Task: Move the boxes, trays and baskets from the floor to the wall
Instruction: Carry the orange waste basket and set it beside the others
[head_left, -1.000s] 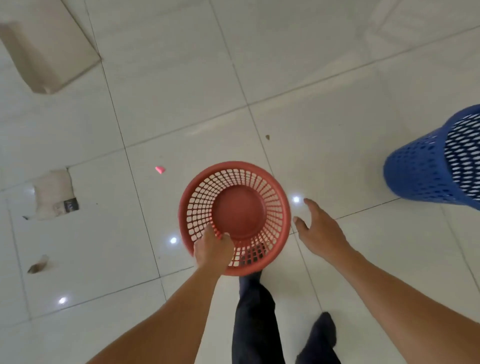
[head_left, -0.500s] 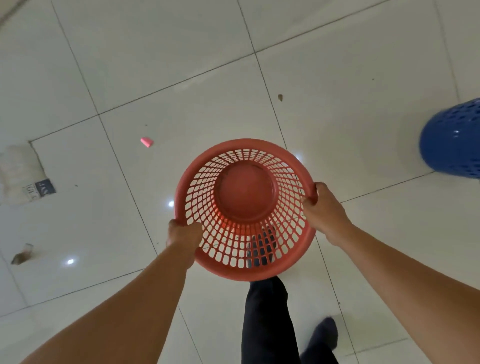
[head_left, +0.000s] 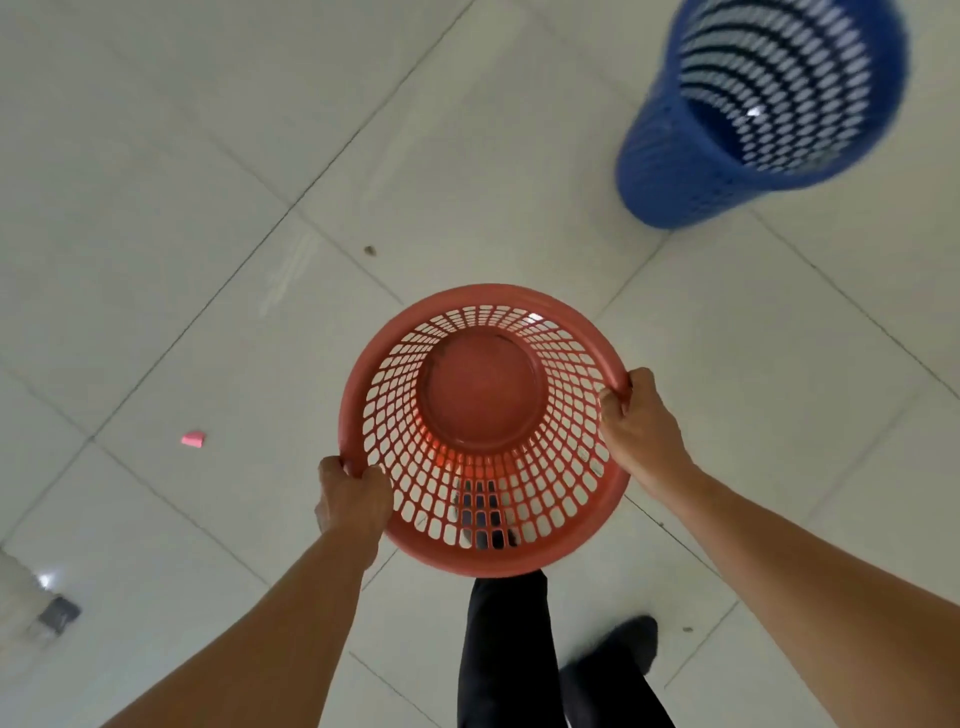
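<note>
Fingers of left hand curled tight over near-left rim of red basket; right hand clamped on right rim. Basket held off white tiled floor, open top up. Blue basket stands well apart, far right. Pink scrap at left.

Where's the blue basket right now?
In the head view the blue basket stands on the floor at the upper right, beyond and right of the red basket held in both hands.
</note>
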